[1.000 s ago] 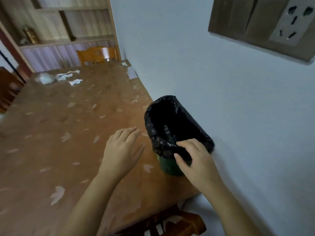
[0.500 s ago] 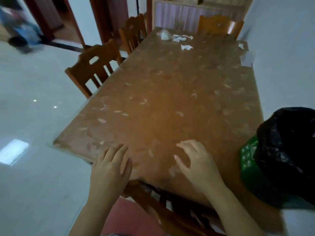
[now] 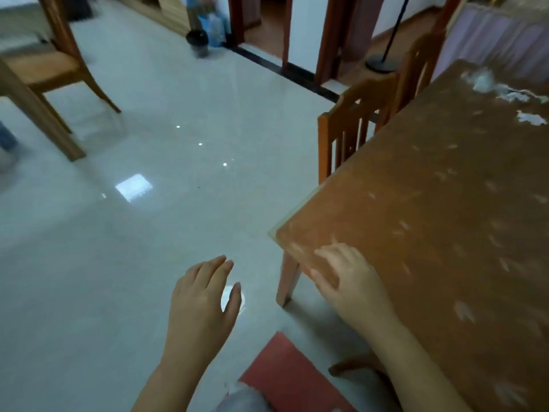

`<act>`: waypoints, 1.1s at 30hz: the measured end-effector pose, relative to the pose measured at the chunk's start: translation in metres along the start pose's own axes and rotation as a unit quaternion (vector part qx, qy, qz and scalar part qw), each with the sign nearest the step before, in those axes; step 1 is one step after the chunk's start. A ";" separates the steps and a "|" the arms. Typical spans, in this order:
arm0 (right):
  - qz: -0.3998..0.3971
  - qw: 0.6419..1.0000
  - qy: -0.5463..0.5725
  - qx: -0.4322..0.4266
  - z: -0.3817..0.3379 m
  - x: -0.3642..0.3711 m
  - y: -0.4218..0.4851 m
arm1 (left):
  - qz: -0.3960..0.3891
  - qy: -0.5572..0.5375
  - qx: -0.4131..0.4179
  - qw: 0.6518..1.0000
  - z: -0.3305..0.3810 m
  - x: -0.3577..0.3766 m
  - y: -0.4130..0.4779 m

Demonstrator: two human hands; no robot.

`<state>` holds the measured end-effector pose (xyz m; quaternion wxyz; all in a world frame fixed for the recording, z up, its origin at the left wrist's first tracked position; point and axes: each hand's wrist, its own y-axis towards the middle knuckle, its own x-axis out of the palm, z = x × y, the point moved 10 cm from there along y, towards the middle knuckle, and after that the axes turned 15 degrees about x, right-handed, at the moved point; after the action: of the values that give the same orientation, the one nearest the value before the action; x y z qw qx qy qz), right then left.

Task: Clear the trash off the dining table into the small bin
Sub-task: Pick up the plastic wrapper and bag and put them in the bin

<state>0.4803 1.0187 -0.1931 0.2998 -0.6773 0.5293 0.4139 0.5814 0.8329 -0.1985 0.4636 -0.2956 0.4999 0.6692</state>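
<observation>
The brown dining table (image 3: 439,233) with a pale leaf pattern fills the right side. White scraps of trash (image 3: 517,96) and a crumpled clear wrapper (image 3: 482,80) lie at its far end. My right hand (image 3: 350,278) hovers over the table's near left corner, fingers relaxed and holding nothing. My left hand (image 3: 202,301) hangs over the floor left of the table, fingers loosely extended, empty. The small bin is out of view.
Two wooden chairs (image 3: 356,126) stand pushed in along the table's left side. Another wooden chair (image 3: 44,69) stands at far left on the glossy tiled floor (image 3: 148,233). A lamp stand base (image 3: 381,62) and doorways are at the back. A red seat (image 3: 291,379) is below me.
The view has swung left, away from the wall and the bin, which has left the frame. Both hands have moved off the bin side toward the table's left corner and the floor.
</observation>
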 end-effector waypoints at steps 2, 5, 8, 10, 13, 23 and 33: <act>-0.014 1.000 0.011 -0.020 -0.045 0.023 0.016 | 0.012 0.010 -0.020 1.000 -0.038 -0.018 -0.002; -0.053 0.997 0.028 -0.043 -0.096 0.055 0.037 | 0.022 0.017 -0.062 0.998 -0.086 -0.034 -0.001; -0.078 0.995 0.018 -0.066 -0.126 0.080 0.064 | 0.026 0.020 -0.088 0.996 -0.123 -0.034 0.009; -0.076 0.994 0.008 -0.077 -0.136 0.092 0.088 | 0.031 0.019 -0.097 0.995 -0.145 -0.031 0.024; -0.075 0.995 0.011 -0.067 -0.142 0.108 0.131 | 0.028 0.012 -0.097 0.995 -0.176 -0.021 0.056; -0.018 0.997 0.065 -0.022 -0.171 0.124 0.334 | -0.032 0.030 -0.022 0.999 -0.267 0.012 0.262; 0.060 0.993 0.028 0.097 -0.118 0.099 0.471 | -0.070 -0.021 0.103 0.992 -0.292 0.097 0.457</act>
<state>0.0640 0.7496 -0.2087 0.3237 -0.6232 0.6153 0.3582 0.1047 0.5572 -0.1961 0.5478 -0.2661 0.5345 0.5859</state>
